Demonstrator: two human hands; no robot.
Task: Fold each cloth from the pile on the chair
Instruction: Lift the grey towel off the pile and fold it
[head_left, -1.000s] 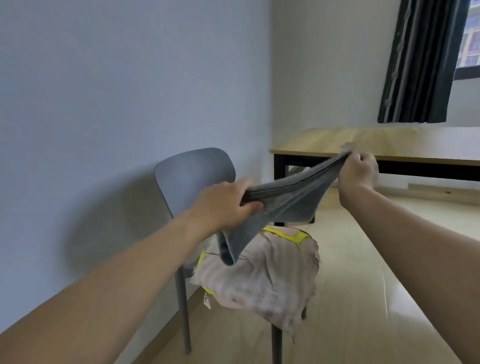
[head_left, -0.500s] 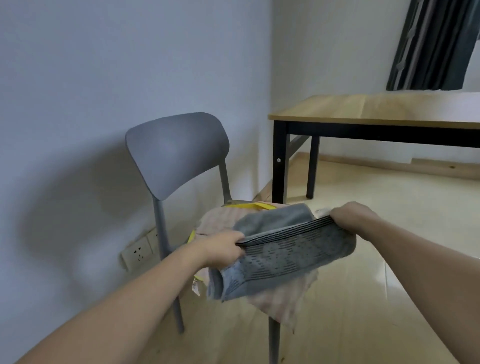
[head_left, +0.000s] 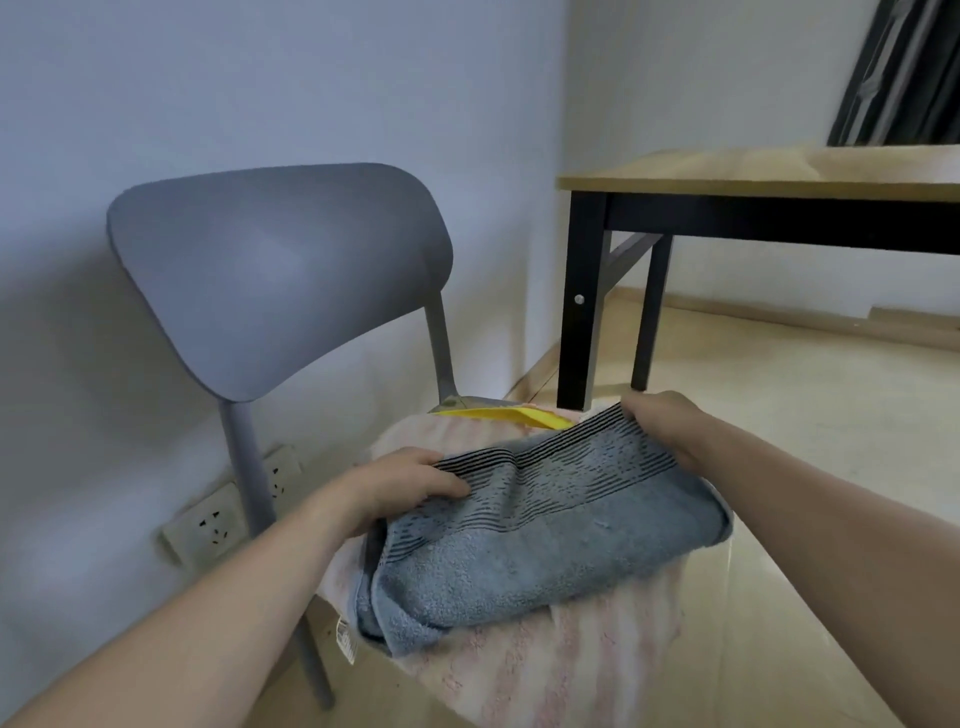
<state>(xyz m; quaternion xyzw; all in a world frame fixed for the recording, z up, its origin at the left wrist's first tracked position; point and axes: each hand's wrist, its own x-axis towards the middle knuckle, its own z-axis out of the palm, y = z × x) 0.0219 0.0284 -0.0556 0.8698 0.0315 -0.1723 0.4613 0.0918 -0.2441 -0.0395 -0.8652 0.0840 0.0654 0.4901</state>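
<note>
Two hands gripping grey towel

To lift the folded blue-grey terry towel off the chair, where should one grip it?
Probably the two far corners of the blue-grey terry towel, along its dark-striped border, one from each side. That edge lies raised and exposed, and the left hand and right hand already hold there.
</note>
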